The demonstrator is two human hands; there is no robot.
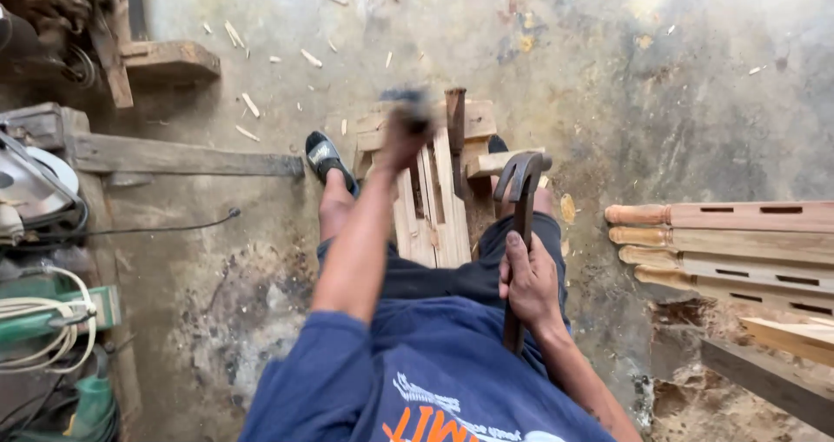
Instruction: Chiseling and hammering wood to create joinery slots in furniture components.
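Head camera looked straight down on a small wooden frame (432, 200) made of pale slats, which stood on the concrete floor (608, 77) between the person's knees, its upper end near the two feet. The left hand (401, 133) was stretched out over the top of that frame, closed around a dark object (408, 107) that was too blurred to name. The right hand (528, 279) was wrapped tight around the wooden handle of a claw hammer (519, 186), whose dark metal head hung just beside the right edge of the frame, near a short block sticking out from it. A black sandal (326, 157) showed on the left foot, just to the left of the frame. To the right, well apart, a row of turned wooden legs (721, 242) with cut slots lay side by side. On the left side sat a circular saw (30, 186), a coil of white cord (39, 325) and a long plank (182, 157). Wood chips (248, 103) were scattered over the floor beyond the frame.
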